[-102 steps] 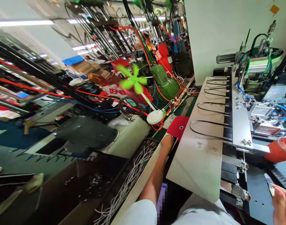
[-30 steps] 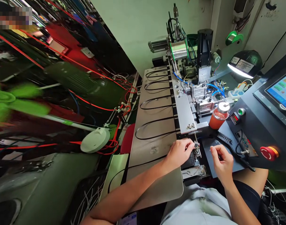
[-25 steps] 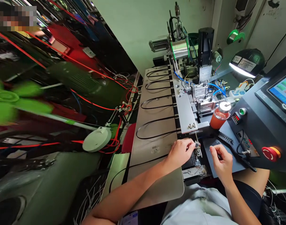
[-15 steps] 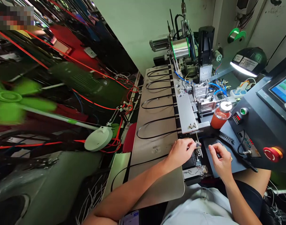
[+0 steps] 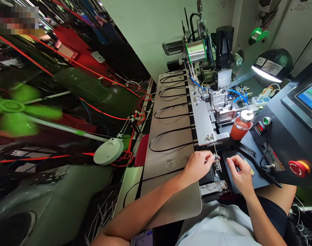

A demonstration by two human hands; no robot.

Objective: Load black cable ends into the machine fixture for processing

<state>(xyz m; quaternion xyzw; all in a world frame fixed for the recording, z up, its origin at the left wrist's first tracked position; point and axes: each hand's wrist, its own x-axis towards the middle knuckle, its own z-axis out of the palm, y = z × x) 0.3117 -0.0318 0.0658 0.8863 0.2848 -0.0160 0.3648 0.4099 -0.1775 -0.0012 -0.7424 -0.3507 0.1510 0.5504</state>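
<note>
My left hand (image 5: 199, 164) is pinched closed at the small metal fixture (image 5: 216, 164) near the front of the machine. A black cable (image 5: 151, 178) runs from under that hand across the metal plate (image 5: 171, 205) and curls down to the left. What the fingertips grip is too small to make out. Just right of the fixture, my right hand (image 5: 240, 172) hovers with thumb and fingers curled together; anything between them is hidden. Several looped black cables lie along the plate, their ends in the rail (image 5: 191, 119).
A jar of orange-red content (image 5: 239, 128) and a black brush (image 5: 248, 150) are on the right. Behind them are a lit lamp (image 5: 272, 66) and a control panel with a red emergency button (image 5: 298, 168). A solder spool (image 5: 196, 52) sits at the back, a green fan (image 5: 11, 106) far left.
My right hand has shifted very slightly to the left, and a small yellowish piece beside it shows more. My left hand stays at the fixture. The fan blades have turned.
</note>
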